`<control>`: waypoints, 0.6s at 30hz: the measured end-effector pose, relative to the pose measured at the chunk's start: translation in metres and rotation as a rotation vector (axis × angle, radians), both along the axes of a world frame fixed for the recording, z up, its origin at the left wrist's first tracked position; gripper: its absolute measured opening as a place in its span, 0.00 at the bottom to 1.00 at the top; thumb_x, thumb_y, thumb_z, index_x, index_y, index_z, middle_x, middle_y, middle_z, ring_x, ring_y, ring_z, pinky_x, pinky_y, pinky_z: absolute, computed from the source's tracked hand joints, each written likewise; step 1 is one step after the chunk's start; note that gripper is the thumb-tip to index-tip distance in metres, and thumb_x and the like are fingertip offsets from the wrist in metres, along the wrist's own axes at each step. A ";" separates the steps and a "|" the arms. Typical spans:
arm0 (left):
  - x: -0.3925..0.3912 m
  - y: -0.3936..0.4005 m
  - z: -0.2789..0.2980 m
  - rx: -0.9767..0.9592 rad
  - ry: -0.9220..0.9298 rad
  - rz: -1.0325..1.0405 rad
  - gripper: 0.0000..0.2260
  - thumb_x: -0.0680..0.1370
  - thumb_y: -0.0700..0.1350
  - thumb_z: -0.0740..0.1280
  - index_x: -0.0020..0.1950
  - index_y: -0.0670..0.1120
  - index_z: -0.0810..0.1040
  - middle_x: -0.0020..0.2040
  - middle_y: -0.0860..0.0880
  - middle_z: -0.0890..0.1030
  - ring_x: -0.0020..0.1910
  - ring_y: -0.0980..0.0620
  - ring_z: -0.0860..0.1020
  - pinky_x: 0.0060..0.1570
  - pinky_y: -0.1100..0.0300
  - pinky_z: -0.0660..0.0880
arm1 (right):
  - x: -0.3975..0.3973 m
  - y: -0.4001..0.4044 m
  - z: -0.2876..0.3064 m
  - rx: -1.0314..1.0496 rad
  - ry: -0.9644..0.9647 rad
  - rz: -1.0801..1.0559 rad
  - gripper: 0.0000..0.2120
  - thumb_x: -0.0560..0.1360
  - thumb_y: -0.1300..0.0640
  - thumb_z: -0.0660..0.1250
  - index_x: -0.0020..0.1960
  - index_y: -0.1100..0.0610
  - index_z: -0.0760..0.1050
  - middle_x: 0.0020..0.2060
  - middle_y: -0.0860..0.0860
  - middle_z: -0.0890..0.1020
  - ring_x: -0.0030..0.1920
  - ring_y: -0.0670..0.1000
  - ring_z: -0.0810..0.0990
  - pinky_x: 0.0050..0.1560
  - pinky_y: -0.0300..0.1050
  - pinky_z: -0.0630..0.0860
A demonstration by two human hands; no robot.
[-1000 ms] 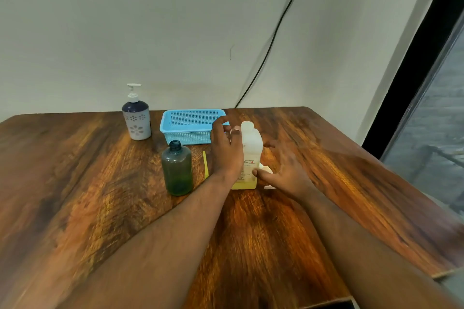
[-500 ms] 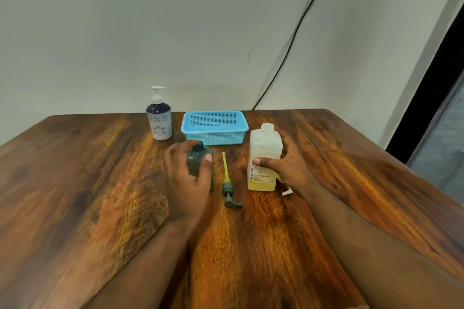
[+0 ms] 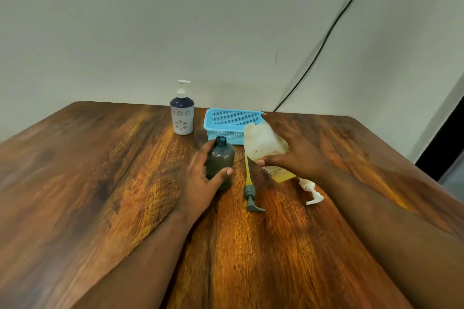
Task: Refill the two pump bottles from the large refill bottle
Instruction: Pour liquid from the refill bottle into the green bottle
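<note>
**Refill bottle tipped toward the open green bottle**

Left hand [image 3: 200,180] wrapped around the green bottle [image 3: 220,160], thumb across the front, fingers behind; bottle upright on the table [image 3: 100,183] with its neck open and uncapped. Probably held so to keep it steady while liquid goes in.

Right hand [image 3: 296,153] clamped on the large refill bottle [image 3: 263,143], lifted and tilted, mouth leaning left toward the green bottle's neck but not yet over it. Yellow liquid visible low in the tilted body, near the label. No stream to be seen; whether the mouth is capped, hard to tell through the blur.

Just right of the green bottle, between it and the refill bottle, the green bottle's pump [image 3: 249,188] flat on the wood, yellow tube pointing away. Farther right of the green bottle, beneath the right wrist, a white pump [image 3: 310,192] also lying loose, likely parked clear of the pour.

Behind the green bottle, a blue basket [image 3: 226,120], close to the tilted refill bottle. Behind and left of the green bottle, a white and dark pump bottle [image 3: 182,115], pump on, seemingly not yet dealt with.

Plenty of bare wood left and in front of the green bottle; table edges well apart from it. Tightest room on its right, where the loose pumps lie under the pouring arm.
</note>
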State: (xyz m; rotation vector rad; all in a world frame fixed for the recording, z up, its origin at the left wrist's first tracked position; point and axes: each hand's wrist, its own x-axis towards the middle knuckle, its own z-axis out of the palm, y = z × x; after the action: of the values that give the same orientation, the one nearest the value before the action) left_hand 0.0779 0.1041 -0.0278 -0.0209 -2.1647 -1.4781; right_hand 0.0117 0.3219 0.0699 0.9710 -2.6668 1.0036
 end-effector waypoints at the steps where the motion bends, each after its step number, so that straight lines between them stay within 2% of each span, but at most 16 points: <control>1: -0.001 -0.001 -0.001 -0.011 0.005 -0.001 0.33 0.71 0.58 0.72 0.69 0.74 0.58 0.70 0.60 0.65 0.70 0.52 0.69 0.64 0.43 0.75 | -0.004 -0.002 0.002 0.041 0.019 0.013 0.44 0.69 0.46 0.75 0.76 0.41 0.51 0.72 0.45 0.64 0.68 0.47 0.62 0.54 0.22 0.57; 4: -0.004 -0.002 -0.004 -0.042 0.008 0.000 0.33 0.71 0.62 0.69 0.72 0.72 0.57 0.70 0.62 0.64 0.71 0.53 0.68 0.65 0.43 0.74 | -0.015 -0.010 0.007 0.162 0.084 0.033 0.45 0.69 0.46 0.74 0.77 0.42 0.50 0.73 0.49 0.64 0.71 0.51 0.61 0.62 0.33 0.57; 8: -0.005 -0.004 -0.005 -0.068 0.018 -0.002 0.34 0.73 0.58 0.70 0.74 0.69 0.57 0.68 0.62 0.63 0.70 0.55 0.67 0.66 0.43 0.73 | -0.024 -0.018 0.014 0.298 0.176 0.051 0.45 0.70 0.43 0.73 0.77 0.44 0.49 0.73 0.50 0.64 0.71 0.52 0.61 0.65 0.39 0.57; 12: -0.007 -0.006 -0.008 -0.081 0.031 -0.012 0.34 0.73 0.56 0.70 0.75 0.67 0.57 0.68 0.63 0.63 0.70 0.55 0.67 0.66 0.44 0.74 | -0.031 -0.025 0.016 0.360 0.176 0.096 0.44 0.70 0.42 0.72 0.77 0.42 0.48 0.74 0.49 0.62 0.71 0.52 0.60 0.70 0.46 0.59; 18: -0.009 -0.009 -0.008 -0.103 0.027 -0.008 0.34 0.74 0.55 0.71 0.76 0.65 0.57 0.68 0.60 0.64 0.69 0.56 0.66 0.65 0.46 0.74 | -0.039 -0.029 0.025 0.486 0.257 0.117 0.44 0.72 0.42 0.70 0.77 0.41 0.45 0.71 0.50 0.66 0.68 0.51 0.64 0.68 0.47 0.63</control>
State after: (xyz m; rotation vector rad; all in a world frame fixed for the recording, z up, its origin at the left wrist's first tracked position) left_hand 0.0687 0.0956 -0.0360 -0.0853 -2.2198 -1.3617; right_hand -0.0277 0.2929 0.0951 1.2521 -2.6998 0.2113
